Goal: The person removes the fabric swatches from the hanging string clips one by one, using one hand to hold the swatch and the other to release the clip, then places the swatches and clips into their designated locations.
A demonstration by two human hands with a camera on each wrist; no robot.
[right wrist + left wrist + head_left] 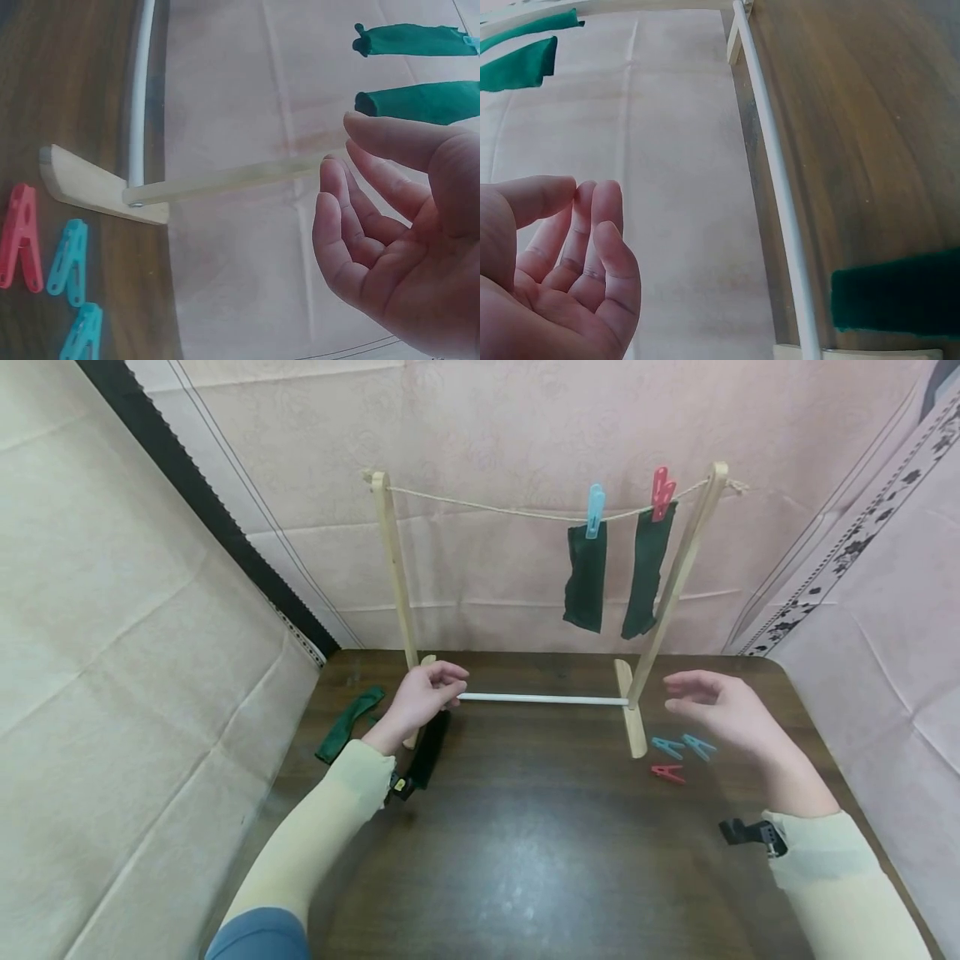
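My left hand hovers by the left post of a small wooden drying rack, near the white crossbar; its loosely bent fingers hold nothing. Two dark green strips of cloth lie around that wrist, one at the left and one partly behind the forearm. My right hand, empty with relaxed fingers, is in the air right of the rack. Below it on the table are two blue clothespins and a red clothespin. On the cord, a blue clothespin and red clothespin hold two green cloths.
The cord runs between the left post and the leaning right post. Flat wooden feet stand on the dark brown table. Pale cloth hangs behind and along both sides.
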